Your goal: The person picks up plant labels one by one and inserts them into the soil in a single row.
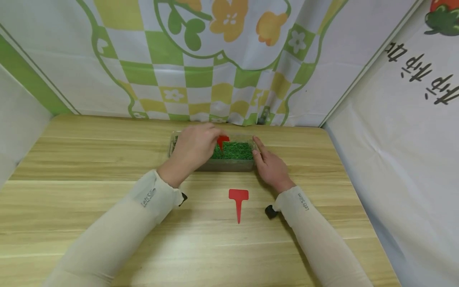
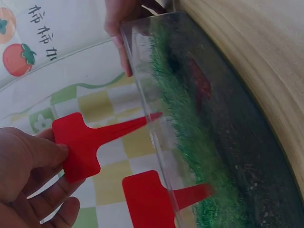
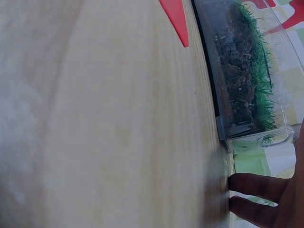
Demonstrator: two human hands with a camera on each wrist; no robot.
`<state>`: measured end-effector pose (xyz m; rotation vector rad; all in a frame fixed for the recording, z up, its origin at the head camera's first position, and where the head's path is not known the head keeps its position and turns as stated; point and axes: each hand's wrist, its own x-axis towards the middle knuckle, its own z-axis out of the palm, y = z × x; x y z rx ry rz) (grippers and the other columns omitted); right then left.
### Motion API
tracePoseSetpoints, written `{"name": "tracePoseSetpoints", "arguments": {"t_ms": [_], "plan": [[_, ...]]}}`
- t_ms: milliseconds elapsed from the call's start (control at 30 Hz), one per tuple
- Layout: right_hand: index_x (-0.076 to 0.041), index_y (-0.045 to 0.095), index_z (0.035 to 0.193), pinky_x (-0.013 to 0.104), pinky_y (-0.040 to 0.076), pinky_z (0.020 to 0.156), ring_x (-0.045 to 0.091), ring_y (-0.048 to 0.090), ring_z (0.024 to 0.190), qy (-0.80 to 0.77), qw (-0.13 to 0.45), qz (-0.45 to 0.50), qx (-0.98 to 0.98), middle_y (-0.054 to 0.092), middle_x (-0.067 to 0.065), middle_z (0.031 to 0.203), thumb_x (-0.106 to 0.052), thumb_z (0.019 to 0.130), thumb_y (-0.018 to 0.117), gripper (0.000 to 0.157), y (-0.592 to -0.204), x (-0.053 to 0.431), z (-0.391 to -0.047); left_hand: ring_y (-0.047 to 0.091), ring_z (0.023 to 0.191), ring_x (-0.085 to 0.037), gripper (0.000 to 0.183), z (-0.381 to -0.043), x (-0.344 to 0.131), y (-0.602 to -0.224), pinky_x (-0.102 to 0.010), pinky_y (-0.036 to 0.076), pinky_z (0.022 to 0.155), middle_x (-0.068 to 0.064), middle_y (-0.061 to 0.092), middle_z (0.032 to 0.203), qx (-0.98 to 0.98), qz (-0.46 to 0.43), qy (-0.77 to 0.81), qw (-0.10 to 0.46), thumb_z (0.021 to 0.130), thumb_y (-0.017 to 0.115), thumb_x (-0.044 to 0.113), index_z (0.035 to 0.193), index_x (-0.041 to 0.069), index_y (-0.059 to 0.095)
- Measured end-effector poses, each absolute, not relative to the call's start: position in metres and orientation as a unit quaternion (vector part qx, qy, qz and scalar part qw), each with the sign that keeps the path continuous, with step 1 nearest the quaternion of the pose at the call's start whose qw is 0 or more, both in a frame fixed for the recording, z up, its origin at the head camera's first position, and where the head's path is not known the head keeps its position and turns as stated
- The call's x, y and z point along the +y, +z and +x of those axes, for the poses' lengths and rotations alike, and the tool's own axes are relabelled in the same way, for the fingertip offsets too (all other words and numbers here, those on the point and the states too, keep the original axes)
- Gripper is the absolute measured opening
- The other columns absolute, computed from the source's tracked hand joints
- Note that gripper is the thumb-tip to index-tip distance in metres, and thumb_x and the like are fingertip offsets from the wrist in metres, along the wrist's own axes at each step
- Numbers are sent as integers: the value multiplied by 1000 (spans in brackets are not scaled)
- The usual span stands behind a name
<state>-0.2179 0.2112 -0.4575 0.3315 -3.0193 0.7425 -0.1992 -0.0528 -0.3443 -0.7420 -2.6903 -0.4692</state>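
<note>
My left hand (image 1: 196,145) pinches a red T-shaped plant label (image 2: 78,145) by its broad head. Its pointed stem leans toward the green grass (image 1: 238,150) in a clear plastic box (image 1: 229,165); whether the tip touches the grass I cannot tell. Beside it in the left wrist view, a second red label (image 2: 148,197) has its stem down at the grass. At the box's right end is my right hand (image 1: 273,167), thumb and forefinger extended against it. Its other fingers (image 3: 256,186) are straight, near a clear handle (image 3: 278,137). Another red label (image 1: 238,199) lies on the table before the box.
The wooden table (image 1: 201,243) meets a checked curtain (image 1: 201,79) just behind the box. White cloth (image 1: 405,159) hangs along the right side. Dark soil-like filling (image 3: 240,80) shows through the box wall.
</note>
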Motion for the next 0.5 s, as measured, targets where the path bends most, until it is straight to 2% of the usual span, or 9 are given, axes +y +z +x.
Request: {"name": "tracePoseSetpoints", "arguments": {"t_ms": [133, 367, 500], "plan": [[-48, 8, 158, 43, 47, 57, 36, 69, 92, 237, 10, 106, -966, 64, 17, 134, -59, 105, 16, 54, -458, 211, -218, 71, 91, -20, 28, -203, -54, -349, -36, 56, 73, 1, 74, 109, -942, -255, -155, 155, 98, 60, 6, 115, 21, 77], [-47, 9, 158, 51, 53, 70, 38, 66, 110, 241, 11, 106, -965, 53, 13, 148, -59, 105, 17, 54, -459, 211, -218, 71, 83, -21, 27, -210, -55, -360, -36, 55, 69, 1, 75, 101, -948, -252, -136, 142, 95, 63, 3, 110, 19, 78], [-47, 11, 158, 46, 51, 63, 37, 69, 99, 241, 13, 102, -965, 57, 14, 144, -56, 107, 19, 53, -458, 211, -218, 71, 84, -22, 26, -213, -54, -364, -38, 56, 72, 1, 75, 102, -948, -254, -131, 139, 93, 65, 3, 111, 17, 78]]}}
